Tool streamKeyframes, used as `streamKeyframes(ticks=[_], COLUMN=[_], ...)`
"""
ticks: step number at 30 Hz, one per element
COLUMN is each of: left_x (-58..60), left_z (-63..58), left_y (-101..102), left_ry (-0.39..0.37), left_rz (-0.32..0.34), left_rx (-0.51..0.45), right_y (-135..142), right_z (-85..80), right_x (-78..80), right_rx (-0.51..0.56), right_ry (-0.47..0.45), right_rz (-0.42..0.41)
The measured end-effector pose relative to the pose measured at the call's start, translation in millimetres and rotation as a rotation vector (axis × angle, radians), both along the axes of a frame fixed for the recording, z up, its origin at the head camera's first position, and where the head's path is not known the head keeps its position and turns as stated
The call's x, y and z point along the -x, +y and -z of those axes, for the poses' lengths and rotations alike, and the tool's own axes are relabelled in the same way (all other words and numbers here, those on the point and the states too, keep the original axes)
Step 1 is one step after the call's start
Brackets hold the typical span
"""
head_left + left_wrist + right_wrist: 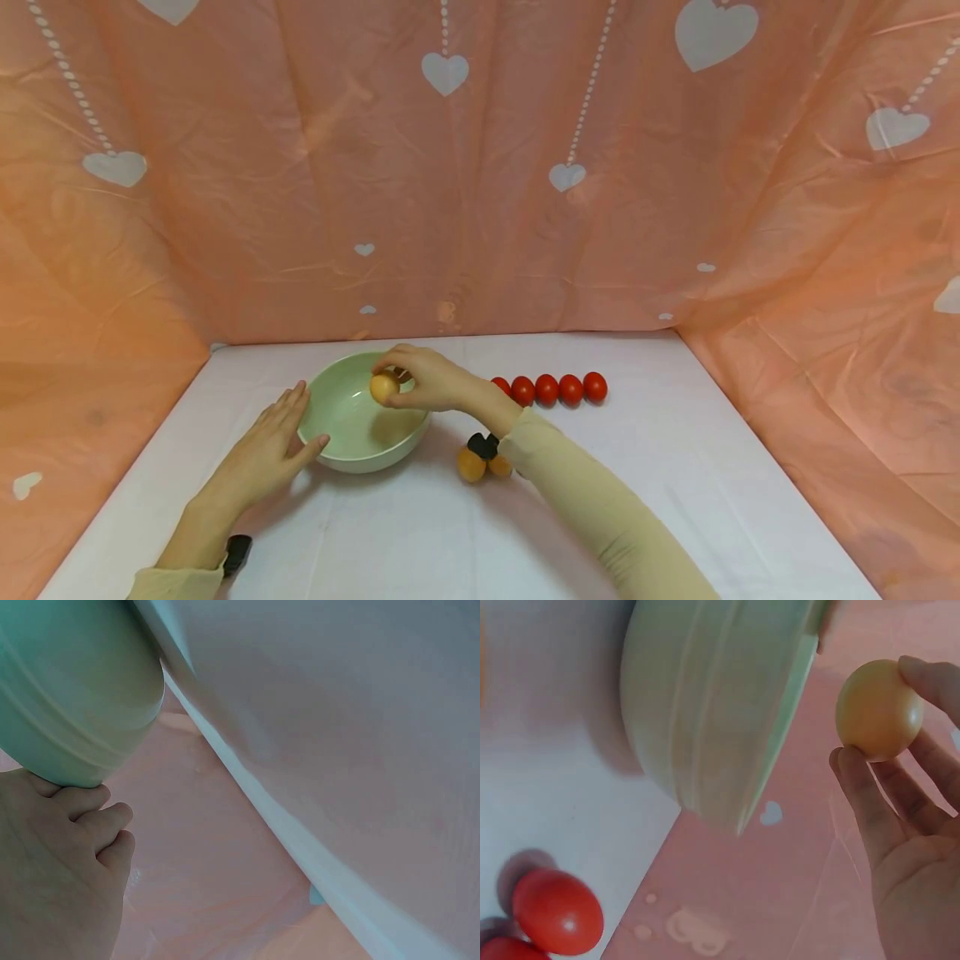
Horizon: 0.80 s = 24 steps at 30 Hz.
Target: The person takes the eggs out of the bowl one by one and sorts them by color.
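Note:
A pale green bowl [352,450] stands left of the middle on the white table. My left hand [262,454] rests against its left side, fingers stretched along the rim and thumb at the near edge. In the left wrist view, its fingertips [116,817] touch the bowl's outer wall. Over the bowl, my right hand [427,379] pinches a yellow egg-shaped fruit [384,387] between thumb and fingertips. The right wrist view shows that fruit [879,710] above the rim, with the palm beside it.
Several red egg-shaped fruits [547,390] form a row right of the bowl, partly behind the right forearm. Nearer, two orange ones [471,465] lie beside the black wrist camera [483,446], one partly covered by the sleeve. A pink heart-patterned cloth [480,275] surrounds the table.

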<state>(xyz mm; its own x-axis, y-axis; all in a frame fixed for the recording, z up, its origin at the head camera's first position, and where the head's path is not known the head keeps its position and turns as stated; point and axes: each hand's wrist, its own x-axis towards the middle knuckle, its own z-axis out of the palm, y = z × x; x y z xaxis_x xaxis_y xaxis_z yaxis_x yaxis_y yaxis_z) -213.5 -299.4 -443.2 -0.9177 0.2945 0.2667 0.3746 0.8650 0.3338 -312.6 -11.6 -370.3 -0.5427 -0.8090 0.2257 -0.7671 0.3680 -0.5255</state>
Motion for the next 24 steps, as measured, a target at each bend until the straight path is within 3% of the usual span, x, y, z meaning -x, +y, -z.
streamKeyframes(ticks=[8, 17, 24], left_x=[-0.6, 0.5, -1.0], left_z=[-0.4, -1.3, 0.1], left_y=[0.1, 0.6, 0.5], left_ry=[-0.004, 0.007, 0.02], left_rz=[-0.004, 0.005, 0.015], left_rx=[0.001, -0.002, -0.013], right_y=[27.1, 58.2, 86.1], right_z=[4.0, 12.3, 21.4], right_x=[-8.0, -13.1, -17.7], right_rx=[0.108, 0.184, 0.219], right_ry=[-0.026, 0.014, 0.014], right_rz=[0.029, 0.07, 0.149])
